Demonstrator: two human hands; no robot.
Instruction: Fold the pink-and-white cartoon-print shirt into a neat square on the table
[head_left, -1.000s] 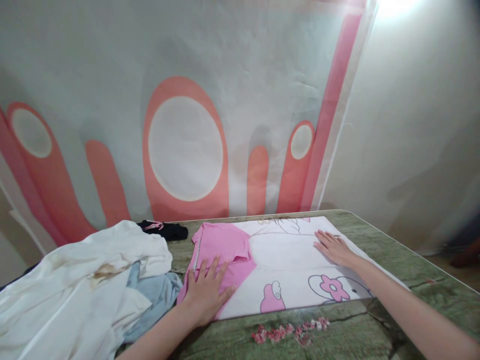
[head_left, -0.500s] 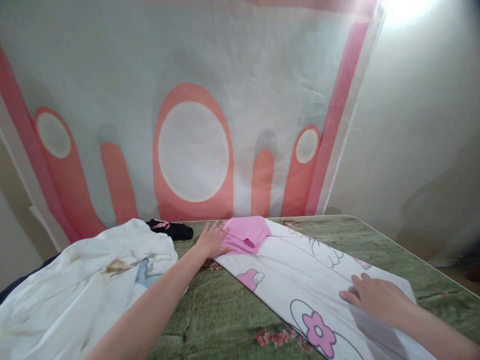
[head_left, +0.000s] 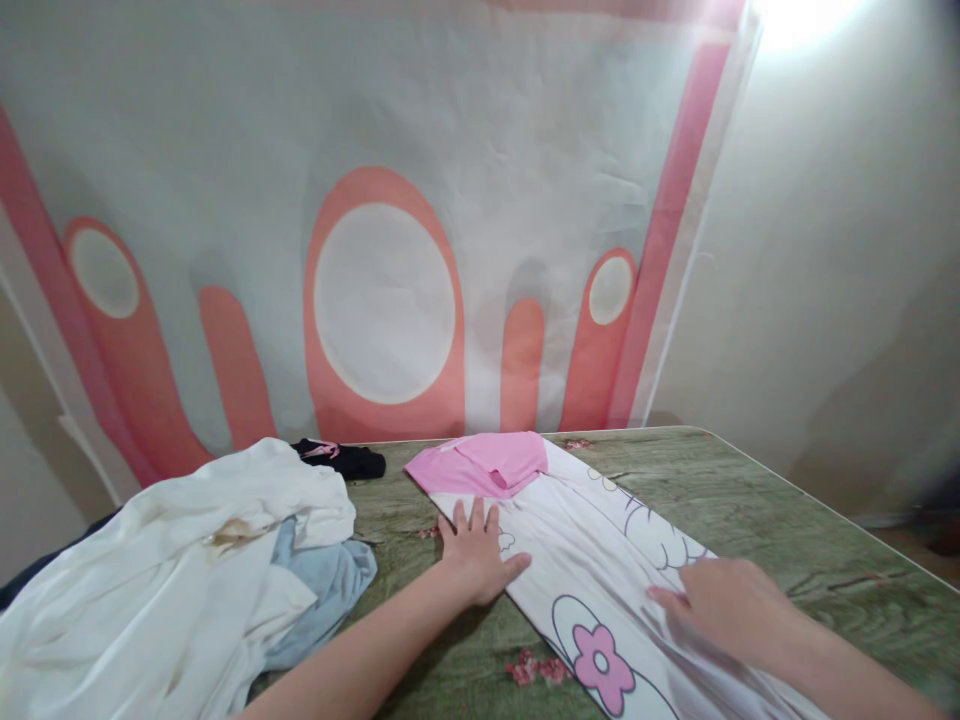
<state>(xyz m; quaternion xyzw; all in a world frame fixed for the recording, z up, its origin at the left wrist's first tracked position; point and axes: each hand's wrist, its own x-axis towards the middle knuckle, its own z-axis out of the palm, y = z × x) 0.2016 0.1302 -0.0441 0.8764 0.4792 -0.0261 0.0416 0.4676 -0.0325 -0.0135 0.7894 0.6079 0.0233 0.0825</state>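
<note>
A long pink-and-white printed shirt (head_left: 555,540) lies lengthwise folded across the table, its pink end at the back and its white body running toward me at the right. Cartoon outlines and a pink flower mark the white cloth. My left hand (head_left: 476,560) rests flat on its left edge just below the pink part, fingers spread. Over the right edge, nearer to me, my right hand (head_left: 739,605) has its fingers curled down on the cloth with the thumb out to the left. Wrinkles run through the fabric beside it; its fingertips are mostly hidden.
At the left lies a heap of white clothing (head_left: 172,560) with a light blue cloth (head_left: 330,590) under it. A small black garment (head_left: 352,461) sits at the back edge. The wood-patterned table (head_left: 427,670) meets a printed wall sheet (head_left: 570,130) behind.
My left hand has slid from the pink part toward me and right, onto the white edge. My right hand's fingers have curled, and the shirt's right side has shifted toward me with more wrinkles.
</note>
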